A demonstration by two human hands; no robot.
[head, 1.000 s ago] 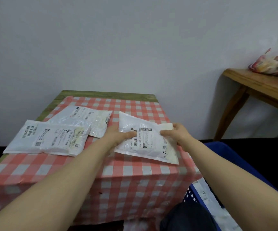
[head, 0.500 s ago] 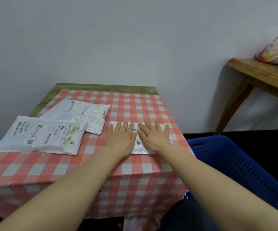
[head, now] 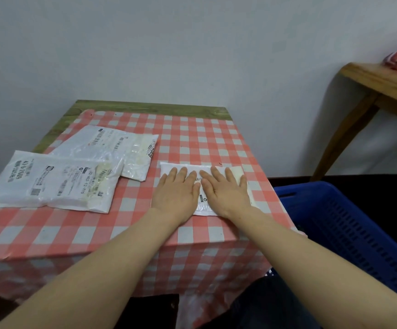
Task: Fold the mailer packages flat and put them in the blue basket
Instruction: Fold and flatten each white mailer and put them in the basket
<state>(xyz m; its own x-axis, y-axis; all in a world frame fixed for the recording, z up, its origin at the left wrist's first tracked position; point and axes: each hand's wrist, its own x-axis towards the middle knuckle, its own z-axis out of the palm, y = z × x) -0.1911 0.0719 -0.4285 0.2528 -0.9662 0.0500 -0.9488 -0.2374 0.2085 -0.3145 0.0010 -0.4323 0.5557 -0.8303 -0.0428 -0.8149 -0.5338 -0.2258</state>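
Both hands (head: 202, 193) stay flat, apparently hiding mailer (head: 201, 186) print.

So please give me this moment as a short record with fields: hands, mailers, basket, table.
left hand: flat, pressing the folded mailer
right hand: flat, pressing the same mailer
folded mailer: on the checked tablecloth, under both palms
other mailers: two, unfolded, overlapping, to the left
blue basket: right of the table, contents not visible
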